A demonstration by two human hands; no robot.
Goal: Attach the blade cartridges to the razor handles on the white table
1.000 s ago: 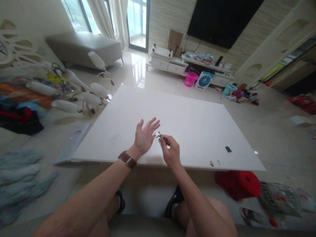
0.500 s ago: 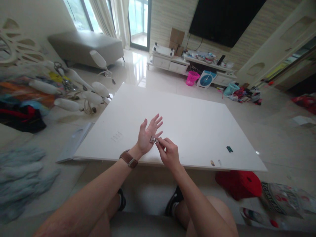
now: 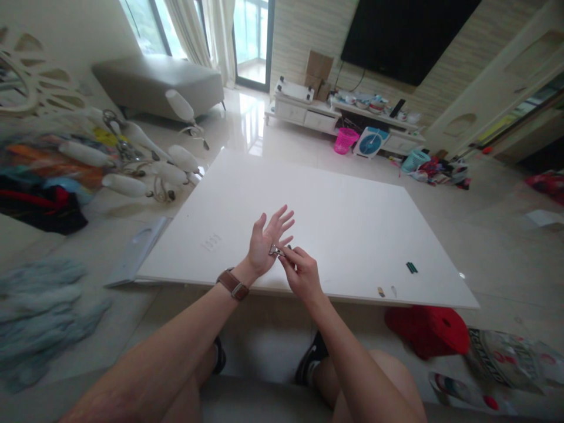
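My left hand [image 3: 263, 249] is held palm up over the white board, its fingers spread and nothing gripped. A brown-strapped watch [image 3: 233, 284] circles that wrist. Between thumb and fingers, my right hand [image 3: 303, 273] pinches a small shiny metal piece with a T-shaped end [image 3: 275, 251]. This end lies against or just over the left palm; I cannot tell which. Part of the metal piece is hidden by the right fingers. To the left on the board lie several thin, pale strips [image 3: 211, 242]. Dark green pieces [image 3: 411, 268] lie on the right side.
The large white board [image 3: 335, 217] spans the space before me. Near its front right edge are a small tan-and-dark piece [image 3: 381, 292] and a clear piece [image 3: 394, 291]. A red stool [image 3: 434, 332] stands below that edge. White lamp shades [image 3: 126, 185] rise at left.
The view has shifted slightly, so everything sits a little further right. Both hands keep nearly the same pose, with the metal piece still at the left palm.
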